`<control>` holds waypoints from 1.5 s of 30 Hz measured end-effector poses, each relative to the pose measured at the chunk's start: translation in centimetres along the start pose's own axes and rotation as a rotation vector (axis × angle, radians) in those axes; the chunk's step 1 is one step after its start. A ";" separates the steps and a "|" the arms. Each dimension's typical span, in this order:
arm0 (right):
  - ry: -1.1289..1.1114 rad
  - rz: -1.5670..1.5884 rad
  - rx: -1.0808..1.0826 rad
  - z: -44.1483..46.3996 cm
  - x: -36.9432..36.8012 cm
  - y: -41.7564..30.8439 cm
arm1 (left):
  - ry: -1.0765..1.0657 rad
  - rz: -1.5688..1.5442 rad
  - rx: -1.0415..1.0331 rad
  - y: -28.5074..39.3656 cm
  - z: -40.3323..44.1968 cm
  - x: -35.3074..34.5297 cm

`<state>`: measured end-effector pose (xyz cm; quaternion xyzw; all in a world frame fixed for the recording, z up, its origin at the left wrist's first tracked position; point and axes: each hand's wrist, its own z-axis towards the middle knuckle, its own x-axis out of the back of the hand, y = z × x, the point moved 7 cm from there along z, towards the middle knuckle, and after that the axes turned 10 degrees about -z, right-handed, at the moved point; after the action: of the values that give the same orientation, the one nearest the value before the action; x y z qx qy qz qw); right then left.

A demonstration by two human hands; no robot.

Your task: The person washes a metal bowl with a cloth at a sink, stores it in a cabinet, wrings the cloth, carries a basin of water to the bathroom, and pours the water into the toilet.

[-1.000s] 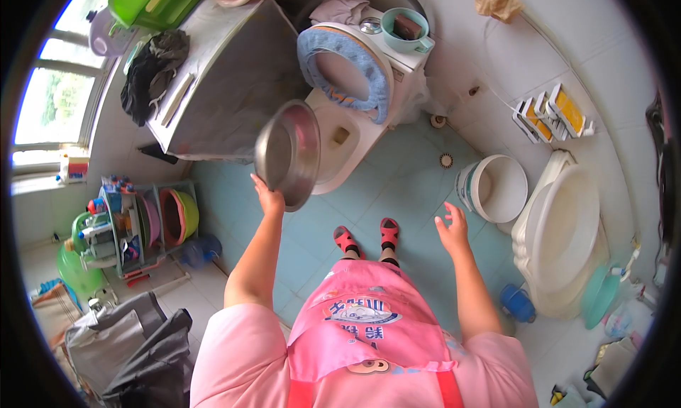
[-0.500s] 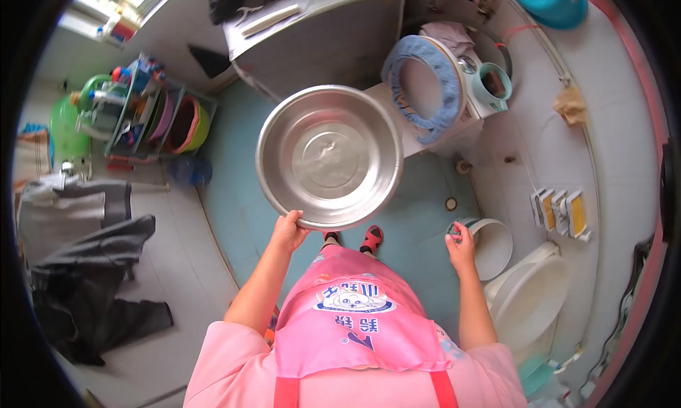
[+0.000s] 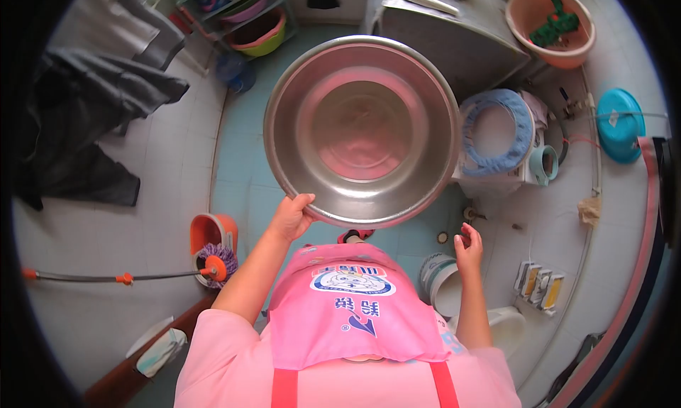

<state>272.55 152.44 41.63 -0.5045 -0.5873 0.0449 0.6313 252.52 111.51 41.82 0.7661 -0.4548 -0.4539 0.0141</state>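
Note:
My left hand (image 3: 292, 218) grips the near rim of a large round metal basin (image 3: 362, 131), thumb over the edge. The basin is held out in front of me above the blue tiled floor, its inside facing up, and it looks empty. My right hand (image 3: 468, 249) is raised to the right, holding nothing, its fingers apart and slightly bent. Below and left of that hand stands a white bucket (image 3: 447, 289). A toilet with a blue fabric seat cover (image 3: 521, 135) lies just right of the basin.
A mop (image 3: 214, 267) leans in an orange bucket (image 3: 206, 230) at left. Dark clothes (image 3: 85, 117) hang at far left. Ahead are a shelf with bowls (image 3: 273, 39), a covered cabinet (image 3: 454, 39) and a pink basin (image 3: 585, 46). A turquoise basin (image 3: 619, 124) hangs at right.
The view has swung to the right. The metal basin, still in my left hand, has come from a side tilt to facing up, nearer to me. My right hand stays free.

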 end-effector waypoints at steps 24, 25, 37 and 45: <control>-1.346 0.017 1.613 -35.0 -28.5 -41.6 | 0.726 -0.785 -0.909 -19.0 -35.1 27.2; -1.392 0.024 1.657 -35.9 -28.1 -40.4 | 0.772 -0.839 -0.978 -22.6 -35.8 26.4; -1.702 -0.083 1.831 -46.6 -31.5 -39.0 | 1.322 -1.663 -1.298 -43.2 -42.7 15.1; -1.764 -0.001 1.939 -68.3 -32.6 -37.8 | 1.338 -1.870 -1.477 -53.2 -50.8 19.8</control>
<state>296.06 72.97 58.62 0.3509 -0.5296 0.7593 0.1411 328.32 108.82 35.03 0.6704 0.6679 0.0250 0.3223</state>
